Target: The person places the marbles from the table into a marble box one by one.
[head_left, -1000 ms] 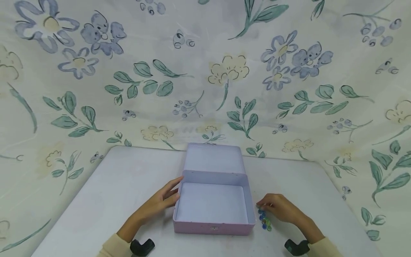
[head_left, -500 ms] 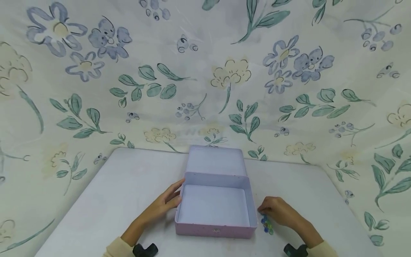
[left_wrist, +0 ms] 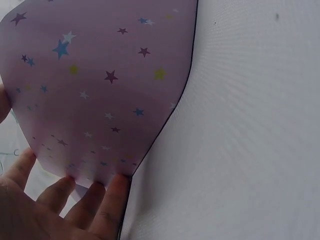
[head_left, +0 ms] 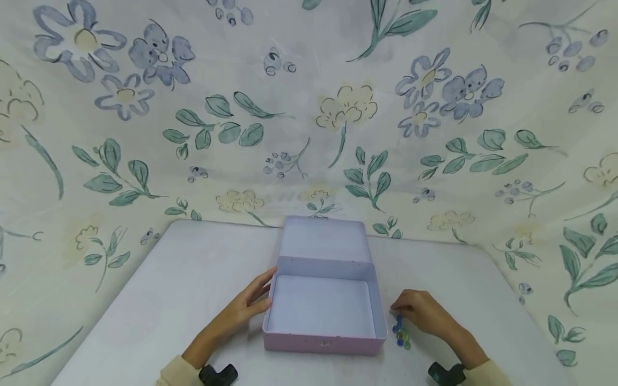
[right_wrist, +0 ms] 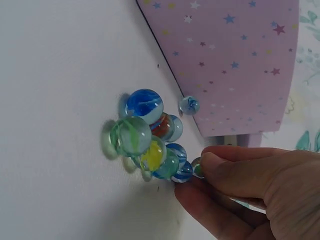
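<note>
An open pink box (head_left: 324,346) with a pale lilac inside stands on the white table, its lid (head_left: 324,238) tipped back. Straight fingers of my left hand (head_left: 241,311) rest against its left side; in the left wrist view these fingertips (left_wrist: 117,185) touch the star-printed wall. To the right of the box lies a cluster of glass marbles (right_wrist: 132,136), blue, green and yellow. My right hand (head_left: 425,313) is at the cluster's far end, where thumb and fingers pinch a marble (right_wrist: 198,168), mostly hidden by the fingertips.
One small blue-streaked marble (right_wrist: 189,105) lies apart, close to the box's right wall. The white table (head_left: 193,252) reaches back to a floral cloth backdrop (head_left: 289,118). Dark wrist devices (head_left: 218,374) sit on both wrists.
My right fingertips have moved slightly away from the box, and the near marbles sit a little further right. My left hand stays against the box. The head view has shifted slightly.
</note>
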Demonstrator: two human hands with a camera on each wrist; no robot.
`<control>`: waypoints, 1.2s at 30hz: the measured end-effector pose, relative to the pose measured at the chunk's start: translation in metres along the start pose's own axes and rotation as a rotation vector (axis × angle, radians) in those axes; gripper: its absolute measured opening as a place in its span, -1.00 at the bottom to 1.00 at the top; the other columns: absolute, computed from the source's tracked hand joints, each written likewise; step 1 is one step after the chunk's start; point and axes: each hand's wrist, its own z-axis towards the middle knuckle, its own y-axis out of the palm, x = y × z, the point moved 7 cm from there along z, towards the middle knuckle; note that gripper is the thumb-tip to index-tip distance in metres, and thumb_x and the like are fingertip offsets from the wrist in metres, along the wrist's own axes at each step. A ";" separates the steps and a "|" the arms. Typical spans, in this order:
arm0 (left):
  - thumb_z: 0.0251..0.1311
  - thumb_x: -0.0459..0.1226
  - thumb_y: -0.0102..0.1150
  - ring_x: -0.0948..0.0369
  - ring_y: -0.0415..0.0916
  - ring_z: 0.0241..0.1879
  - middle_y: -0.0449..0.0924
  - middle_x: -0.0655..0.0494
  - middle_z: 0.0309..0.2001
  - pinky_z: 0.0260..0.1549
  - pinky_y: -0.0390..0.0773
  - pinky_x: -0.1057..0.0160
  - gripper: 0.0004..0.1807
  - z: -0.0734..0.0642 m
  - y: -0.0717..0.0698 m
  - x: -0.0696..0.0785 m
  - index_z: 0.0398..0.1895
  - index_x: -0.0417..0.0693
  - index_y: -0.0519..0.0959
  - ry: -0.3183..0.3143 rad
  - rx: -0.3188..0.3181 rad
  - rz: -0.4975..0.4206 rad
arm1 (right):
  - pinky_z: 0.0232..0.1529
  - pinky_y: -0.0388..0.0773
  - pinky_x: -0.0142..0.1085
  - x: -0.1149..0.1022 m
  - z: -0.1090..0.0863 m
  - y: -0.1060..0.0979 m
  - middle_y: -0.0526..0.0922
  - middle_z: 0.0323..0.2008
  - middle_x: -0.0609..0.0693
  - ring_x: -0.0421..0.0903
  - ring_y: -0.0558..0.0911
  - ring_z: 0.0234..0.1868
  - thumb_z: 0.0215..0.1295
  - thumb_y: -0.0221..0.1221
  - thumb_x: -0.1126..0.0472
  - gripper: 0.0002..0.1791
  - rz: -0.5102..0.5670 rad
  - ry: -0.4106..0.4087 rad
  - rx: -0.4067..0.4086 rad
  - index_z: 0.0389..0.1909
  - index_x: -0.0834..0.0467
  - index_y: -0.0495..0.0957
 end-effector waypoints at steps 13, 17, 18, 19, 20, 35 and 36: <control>0.49 -0.27 -0.07 -0.38 -0.10 0.52 -0.20 -0.14 0.62 0.34 0.13 -0.45 -0.29 0.000 0.002 -0.003 0.62 0.13 -0.05 -0.051 0.010 -0.018 | -0.29 0.65 -0.49 0.000 0.003 -0.023 0.75 -0.30 -0.04 -0.21 0.70 -0.29 0.16 0.29 0.50 -0.81 -0.024 0.026 0.058 -0.24 0.24 0.74; 0.49 -0.24 -0.06 -0.37 -0.10 0.52 -0.20 -0.11 0.63 0.33 0.16 -0.44 -0.29 0.002 0.002 -0.003 0.61 0.16 -0.04 -0.070 0.019 -0.006 | -0.27 0.66 -0.47 -0.006 0.009 -0.036 0.76 -0.28 -0.01 -0.16 0.71 -0.29 0.15 0.30 0.50 -0.81 -0.025 -0.020 0.103 -0.23 0.25 0.73; 0.49 -0.23 -0.06 -0.37 -0.10 0.52 -0.20 -0.11 0.63 0.33 0.17 -0.44 -0.29 0.002 0.001 -0.004 0.62 0.17 -0.04 -0.074 0.020 -0.003 | -0.26 0.67 -0.46 -0.008 0.011 -0.038 0.76 -0.28 0.00 -0.15 0.72 -0.28 0.15 0.31 0.50 -0.81 -0.024 -0.036 0.112 -0.22 0.25 0.73; 0.50 -0.23 -0.06 -0.37 -0.11 0.52 -0.20 -0.11 0.63 0.33 0.18 -0.44 -0.29 0.002 0.001 -0.004 0.62 0.17 -0.05 -0.078 0.021 -0.003 | -0.25 0.68 -0.44 -0.010 0.013 -0.040 0.76 -0.28 0.01 -0.14 0.72 -0.27 0.13 0.32 0.50 -0.80 -0.020 -0.053 0.120 -0.22 0.26 0.73; 0.50 -0.23 -0.06 -0.38 -0.11 0.52 -0.21 -0.12 0.63 0.32 0.19 -0.43 -0.29 0.002 0.001 -0.004 0.62 0.16 -0.05 -0.078 0.020 -0.003 | -0.24 0.69 -0.42 -0.012 0.015 -0.042 0.76 -0.27 0.01 -0.12 0.73 -0.27 0.14 0.32 0.50 -0.79 -0.017 -0.069 0.123 -0.21 0.25 0.73; 0.50 -0.25 -0.09 -0.38 -0.11 0.52 -0.21 -0.12 0.63 0.32 0.13 -0.48 -0.29 -0.001 0.002 -0.003 0.62 0.12 -0.07 -0.052 0.020 0.001 | -0.19 0.68 -0.45 -0.054 0.058 -0.048 0.76 -0.23 -0.02 -0.20 0.70 -0.23 0.21 0.29 0.46 -0.79 0.033 -0.148 0.045 -0.15 0.22 0.74; 0.50 -0.26 -0.09 -0.38 -0.11 0.52 -0.21 -0.13 0.63 0.32 0.12 -0.48 -0.29 -0.001 0.002 -0.003 0.62 0.12 -0.07 -0.048 0.021 0.004 | -0.19 0.68 -0.44 -0.058 0.061 -0.047 0.76 -0.22 -0.02 -0.19 0.70 -0.23 0.22 0.29 0.46 -0.78 0.040 -0.156 0.034 -0.15 0.22 0.74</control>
